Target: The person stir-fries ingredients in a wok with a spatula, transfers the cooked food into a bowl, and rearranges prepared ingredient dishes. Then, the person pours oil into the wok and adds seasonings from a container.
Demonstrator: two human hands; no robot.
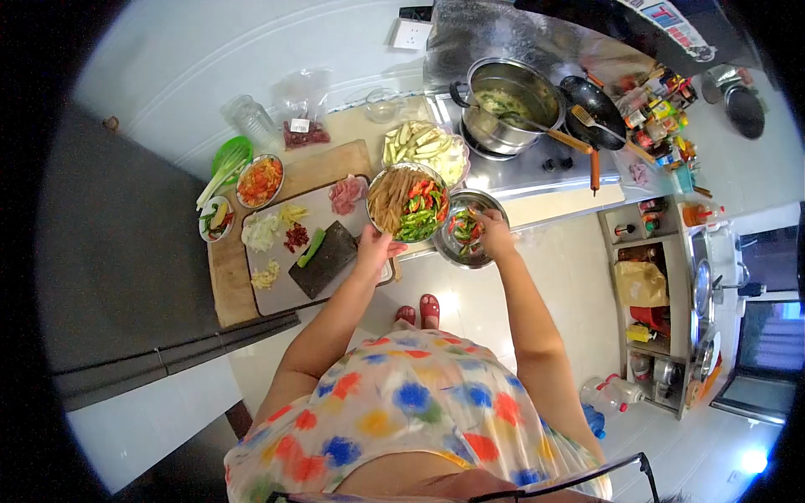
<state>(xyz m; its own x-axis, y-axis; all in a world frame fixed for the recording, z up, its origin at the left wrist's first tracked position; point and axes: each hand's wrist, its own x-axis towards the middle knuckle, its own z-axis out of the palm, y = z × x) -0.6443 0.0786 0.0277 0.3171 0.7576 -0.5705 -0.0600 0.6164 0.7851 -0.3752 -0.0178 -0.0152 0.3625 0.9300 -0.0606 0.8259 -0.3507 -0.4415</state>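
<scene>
My left hand (375,249) grips the near edge of a plate (446,186), fingers closed on its rim. On the plate lie brown strips (392,199), sliced red peppers (426,198) and sliced green peppers (418,225). Just right of it is a metal bowl (454,256) with chopped red and green peppers (464,230) inside. My right hand (495,233) reaches over that bowl's right side, its fingers closed together at the peppers; what they pinch is not clear. A dark cleaver (329,267) lies left of my left hand, with a green vegetable piece (312,248) on it.
The cutting board (314,210) bears pink sliced meat (347,194) and small chopped heaps. Bowls of red food (260,181) and pale sliced vegetables (417,142) stand behind. A steel pot (501,132) with a ladle sits on the stove, beside a black wok (594,109).
</scene>
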